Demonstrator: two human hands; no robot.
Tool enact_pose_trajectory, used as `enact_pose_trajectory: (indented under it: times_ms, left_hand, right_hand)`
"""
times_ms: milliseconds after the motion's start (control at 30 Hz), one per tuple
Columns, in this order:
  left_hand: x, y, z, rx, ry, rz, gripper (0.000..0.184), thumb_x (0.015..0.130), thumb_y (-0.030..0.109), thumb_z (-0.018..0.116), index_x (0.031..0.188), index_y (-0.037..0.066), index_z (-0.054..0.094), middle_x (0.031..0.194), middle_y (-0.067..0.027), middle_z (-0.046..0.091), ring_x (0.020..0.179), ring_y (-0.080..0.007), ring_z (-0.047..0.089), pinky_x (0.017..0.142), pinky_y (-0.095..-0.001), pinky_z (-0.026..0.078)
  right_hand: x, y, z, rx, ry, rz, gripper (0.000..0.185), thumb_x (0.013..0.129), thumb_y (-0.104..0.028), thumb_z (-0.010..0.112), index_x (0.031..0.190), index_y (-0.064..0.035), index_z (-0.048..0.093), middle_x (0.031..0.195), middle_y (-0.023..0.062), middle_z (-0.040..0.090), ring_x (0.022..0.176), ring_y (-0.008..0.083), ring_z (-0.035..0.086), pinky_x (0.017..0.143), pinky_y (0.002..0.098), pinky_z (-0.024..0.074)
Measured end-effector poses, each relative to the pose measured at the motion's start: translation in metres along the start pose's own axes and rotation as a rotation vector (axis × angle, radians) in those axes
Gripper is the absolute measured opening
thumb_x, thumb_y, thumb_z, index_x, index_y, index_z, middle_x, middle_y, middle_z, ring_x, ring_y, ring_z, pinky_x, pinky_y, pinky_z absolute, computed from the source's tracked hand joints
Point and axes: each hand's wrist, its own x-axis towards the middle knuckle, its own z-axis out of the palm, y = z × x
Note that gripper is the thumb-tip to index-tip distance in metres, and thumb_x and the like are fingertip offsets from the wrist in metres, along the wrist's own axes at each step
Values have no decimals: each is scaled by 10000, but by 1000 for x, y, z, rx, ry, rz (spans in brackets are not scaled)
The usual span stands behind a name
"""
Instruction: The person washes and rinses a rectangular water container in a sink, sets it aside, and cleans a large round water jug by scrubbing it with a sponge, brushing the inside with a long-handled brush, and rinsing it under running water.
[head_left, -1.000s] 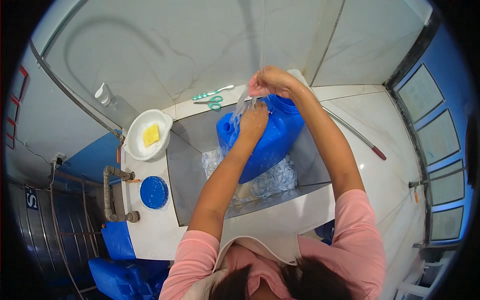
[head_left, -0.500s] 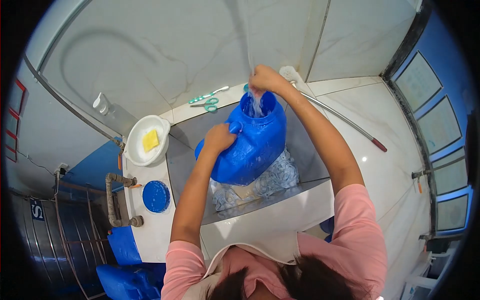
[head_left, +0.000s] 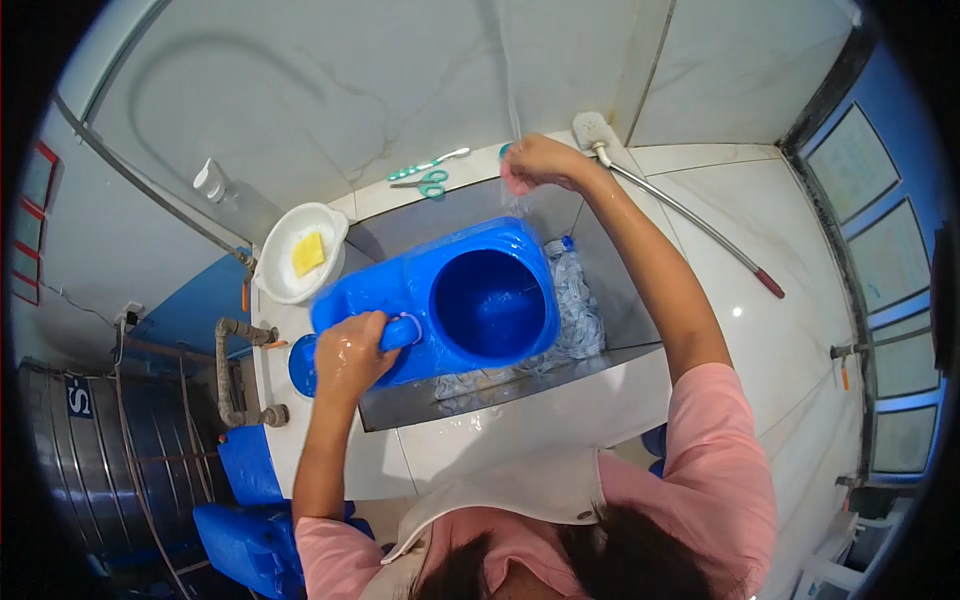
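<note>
Head view: label reads "S", left hand clenched on jug handle, right hand wrist-bent at water, can't tell grip.

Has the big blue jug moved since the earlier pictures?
Yes. Against the sink, the blue jug has swung left, its end now past the sink's left edge.
</note>
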Motion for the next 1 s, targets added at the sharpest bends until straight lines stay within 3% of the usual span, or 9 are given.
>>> enact_pose_trajectory:
  times_ms: [100,233,300,400,667,733,833,900,1000]
  left_hand:
    - [-3,-8,-43,51,146,140,218,654,143,725,738,87,532,622,-64,553,553,-228,563,494,-356,439]
    - [1,-4,-86,151,228,163,197,688,133,712,719,72,527,595,-64,526,515,-227,531,467,-347,413]
    - [1,-7,-96,196,297,161,196,704,129,713,706,61,529,579,-71,512,494,-229,518,450,-342,403]
    - [2,-11,-103,177,342,177,207,696,106,724,692,53,524,577,-81,509,489,-235,517,439,-341,392]
    - [-9,-21,-90,68,391,79,188,682,62,713,715,36,530,585,-107,523,507,-283,534,472,-356,419]
    - [-14,-24,-68,-69,387,-221,161,675,38,685,769,25,555,612,-138,550,541,-298,564,511,-347,444]
    - [-13,-16,-22,-553,166,-612,204,706,116,650,880,25,596,646,-117,618,557,-182,589,537,-325,445]
    - [-2,-3,17,-544,37,-702,232,713,169,650,891,27,600,697,-145,620,624,-223,598,594,-358,451]
    - [14,4,74,-609,-77,-718,272,724,212,674,891,9,604,717,-162,622,659,-252,608,619,-365,454]
  right_hand:
    - [26,65,-8,-471,-13,186,182,821,-132,547,936,3,588,787,90,616,675,147,607,647,288,525]
    - [20,112,8,-230,30,201,363,825,-196,602,1123,-15,502,920,96,630,796,193,624,734,352,517]
    - [39,134,11,-340,66,-423,481,818,-252,635,1189,-37,417,1010,129,624,880,275,624,788,401,490]
    - [50,133,11,-512,256,-503,474,828,-315,619,1155,-40,412,1011,172,618,888,344,615,770,419,477]
    - [50,107,5,-460,281,-168,380,831,-295,547,1028,28,512,873,204,636,740,330,639,645,414,491]
    - [61,104,-11,-304,169,-15,344,833,-248,517,974,62,563,820,236,638,661,338,645,578,411,504]
    - [64,87,-16,-997,-3,-229,253,853,-210,511,901,21,601,794,136,634,630,208,631,550,339,512]
    - [18,21,4,-35,68,59,219,860,-127,468,909,44,594,782,136,625,650,204,635,572,300,547]
    - [1,-23,8,68,49,63,191,841,-42,441,898,86,571,810,165,618,694,230,642,653,303,569]
